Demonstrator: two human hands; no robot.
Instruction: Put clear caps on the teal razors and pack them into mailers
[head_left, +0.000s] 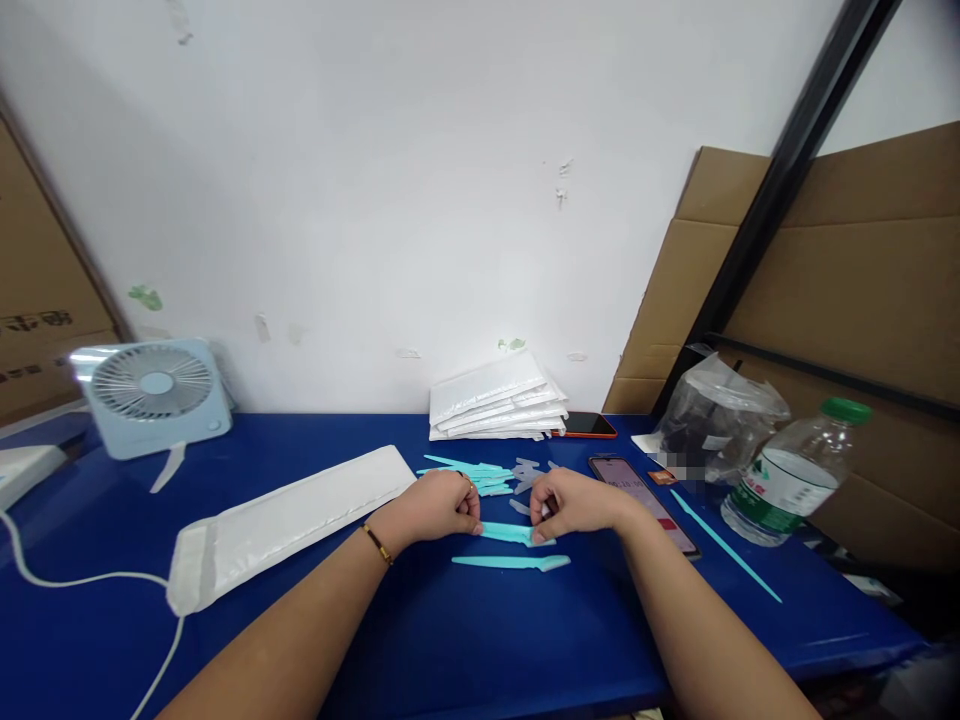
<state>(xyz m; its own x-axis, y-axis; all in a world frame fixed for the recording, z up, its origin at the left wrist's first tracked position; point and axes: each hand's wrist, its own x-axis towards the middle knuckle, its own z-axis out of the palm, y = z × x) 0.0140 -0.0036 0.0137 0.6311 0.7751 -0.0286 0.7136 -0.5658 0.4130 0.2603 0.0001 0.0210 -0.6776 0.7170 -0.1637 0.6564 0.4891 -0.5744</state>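
A turquoise eyebrow razor [504, 532] lies between my two hands, just above or on the blue table. My left hand [444, 505] pinches its handle end. At the blade end, the closed fingers of my right hand [571, 503] grip it, hiding part of the tip. Nearer to me, a second turquoise razor [510, 563] lies flat, roughly parallel to the first. Behind my left hand is a loose pile of similar razors [480, 470]. Several small translucent blade covers [527, 472] are scattered between the pile and my right hand.
White padded envelopes [491, 395] are stacked by the wall; one long envelope [292, 520] lies left. A blue fan [154, 395] stands far left. To the right are a lit phone [637, 490], a single turquoise razor [726, 545], a water bottle [791, 475] and a clear plastic bag [712, 415].
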